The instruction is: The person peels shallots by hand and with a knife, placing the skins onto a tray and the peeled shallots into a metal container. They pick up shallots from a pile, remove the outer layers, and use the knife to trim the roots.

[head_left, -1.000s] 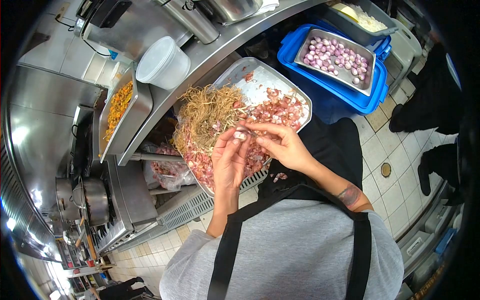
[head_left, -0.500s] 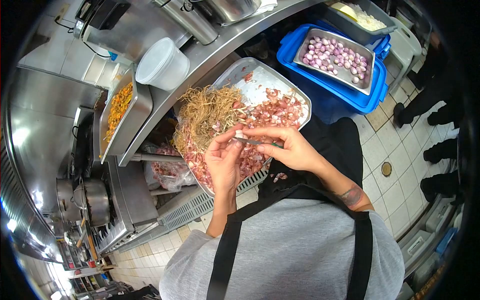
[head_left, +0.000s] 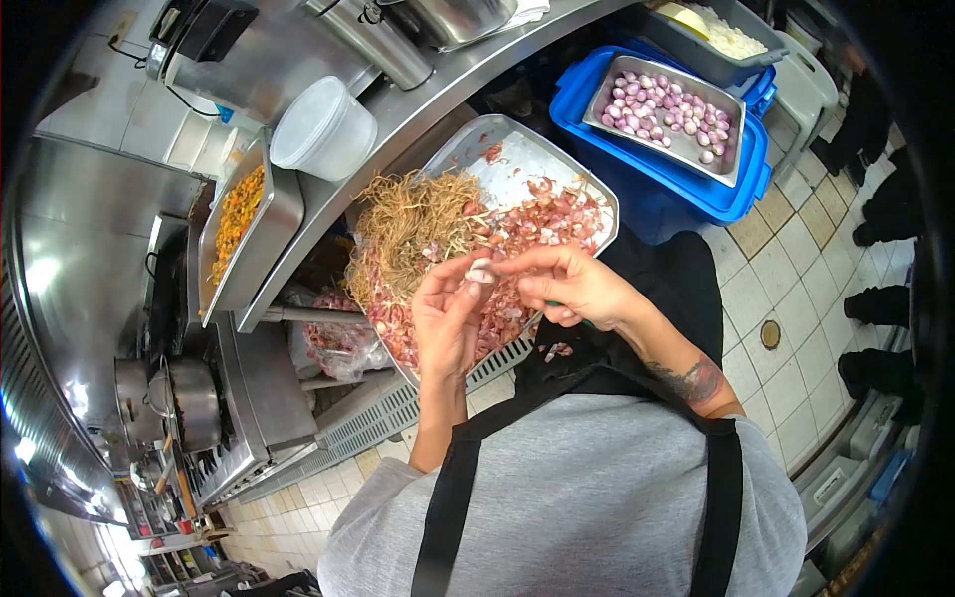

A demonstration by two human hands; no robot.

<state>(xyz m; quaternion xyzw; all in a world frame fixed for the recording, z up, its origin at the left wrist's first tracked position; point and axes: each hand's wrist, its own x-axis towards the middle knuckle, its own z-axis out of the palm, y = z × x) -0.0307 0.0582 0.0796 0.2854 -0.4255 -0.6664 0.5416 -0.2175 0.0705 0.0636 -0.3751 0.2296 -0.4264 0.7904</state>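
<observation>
The blade seen across the pale bulb (head_left: 480, 272) half a second ago is no longer visible there; fingertip work seems to have taken over. The bulb is pinched by the left hand (head_left: 447, 313) and touched by the right hand (head_left: 582, 289), whose full grip cannot be told. Below the grip, skins (head_left: 552, 221) and stringy roots (head_left: 413, 224) are held in a tray (head_left: 527, 154); beyond, rightward, purple bulbs (head_left: 652, 99) in a steel pan (head_left: 679, 154).

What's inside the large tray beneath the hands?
Large tray: a heap of stringy tan strands, plus reddish peelings; some bottom shows. Whatever lies under them is covered, and the left hand and right hand hide a little more.
</observation>
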